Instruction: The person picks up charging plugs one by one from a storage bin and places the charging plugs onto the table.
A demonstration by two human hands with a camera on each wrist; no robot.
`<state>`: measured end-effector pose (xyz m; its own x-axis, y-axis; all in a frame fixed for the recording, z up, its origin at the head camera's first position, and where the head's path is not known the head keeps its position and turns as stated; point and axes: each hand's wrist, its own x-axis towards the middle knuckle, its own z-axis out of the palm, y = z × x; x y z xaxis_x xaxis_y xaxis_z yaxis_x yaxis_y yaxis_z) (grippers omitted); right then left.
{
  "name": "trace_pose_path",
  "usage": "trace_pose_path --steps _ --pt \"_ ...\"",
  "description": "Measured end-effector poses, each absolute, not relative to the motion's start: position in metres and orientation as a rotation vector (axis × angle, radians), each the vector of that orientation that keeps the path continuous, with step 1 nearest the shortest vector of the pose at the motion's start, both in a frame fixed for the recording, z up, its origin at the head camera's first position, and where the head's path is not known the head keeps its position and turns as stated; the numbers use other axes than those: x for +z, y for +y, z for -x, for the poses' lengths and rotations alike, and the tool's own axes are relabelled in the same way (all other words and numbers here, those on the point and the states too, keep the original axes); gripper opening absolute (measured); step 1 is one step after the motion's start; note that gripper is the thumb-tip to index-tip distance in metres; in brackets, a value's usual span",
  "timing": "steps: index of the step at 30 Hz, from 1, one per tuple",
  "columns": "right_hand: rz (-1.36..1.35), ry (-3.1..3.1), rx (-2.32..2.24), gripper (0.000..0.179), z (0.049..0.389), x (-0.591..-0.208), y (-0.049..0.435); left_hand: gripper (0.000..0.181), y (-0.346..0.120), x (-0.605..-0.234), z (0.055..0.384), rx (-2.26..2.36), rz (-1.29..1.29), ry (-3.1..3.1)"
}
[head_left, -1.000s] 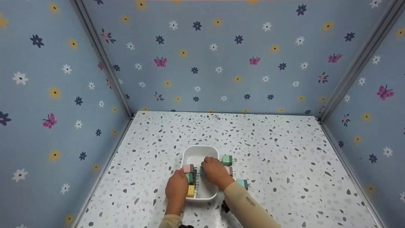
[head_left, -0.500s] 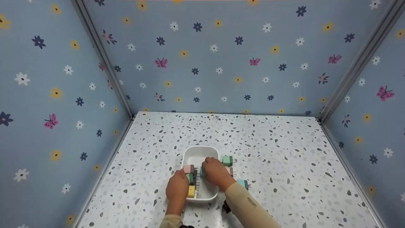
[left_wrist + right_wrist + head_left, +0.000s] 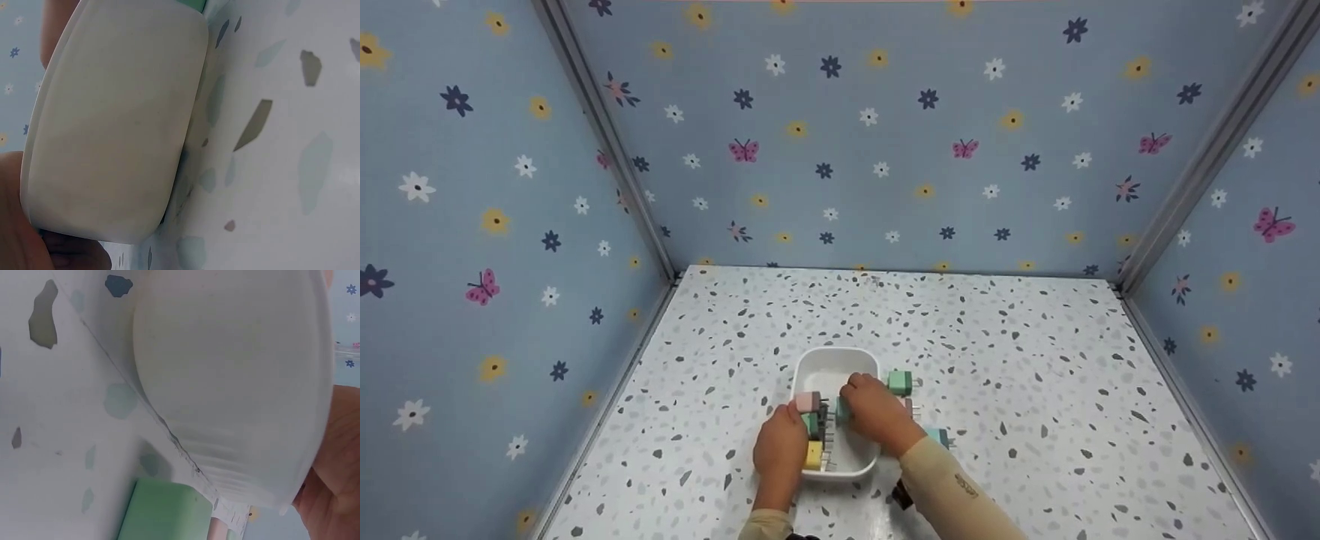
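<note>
A white plastic tub (image 3: 847, 358) sits on the speckled tabletop. My left hand (image 3: 780, 446) grips its left side, with the thumb up at the rim by a pink plug adapter (image 3: 807, 402). Below that pink one, a green plug adapter (image 3: 810, 426) and a yellow plug adapter (image 3: 814, 454) line the tub's left side, prongs pointing right. Reaching over the right rim, my right hand (image 3: 877, 412) pinches a teal plug adapter (image 3: 842, 410) inside the tub; its fingers hide most of it. Both wrist views mainly show the tub's outer wall (image 3: 118, 124).
Right of the tub lie another green adapter (image 3: 899, 382), a partly covered pink adapter (image 3: 907, 406) and a light blue adapter (image 3: 937, 436). A small dark object (image 3: 901, 494) shows beside the right sleeve. Flower-patterned panels (image 3: 885, 135) enclose the table's back and sides.
My right forearm has shifted slightly to the right, covering more of the light blue adapter. Both hands keep their places at the tub.
</note>
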<state>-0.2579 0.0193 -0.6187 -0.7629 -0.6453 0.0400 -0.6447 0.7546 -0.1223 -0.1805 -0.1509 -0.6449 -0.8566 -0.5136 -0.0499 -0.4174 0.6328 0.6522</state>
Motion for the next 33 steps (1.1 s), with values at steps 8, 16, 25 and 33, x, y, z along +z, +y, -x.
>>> trace_pose_path --steps 8,16,25,33 --pt "1.029 2.944 -0.253 0.042 0.254 -0.610 0.023 0.043 -0.151 -0.644 0.181 -1.003 -0.766 -2.726" --pt "1.051 2.951 -0.280 0.043 0.251 -0.604 0.028 0.043 -0.150 -0.644 0.180 -0.986 -0.740 -2.722" --pt "1.113 2.958 -0.338 0.043 0.249 -0.599 0.034 0.043 -0.150 -0.643 0.181 -1.004 -0.746 -2.740" --pt "1.156 2.958 -0.425 0.044 0.247 -0.597 0.041 0.046 -0.150 -0.643 0.180 -1.037 -0.771 -2.750"
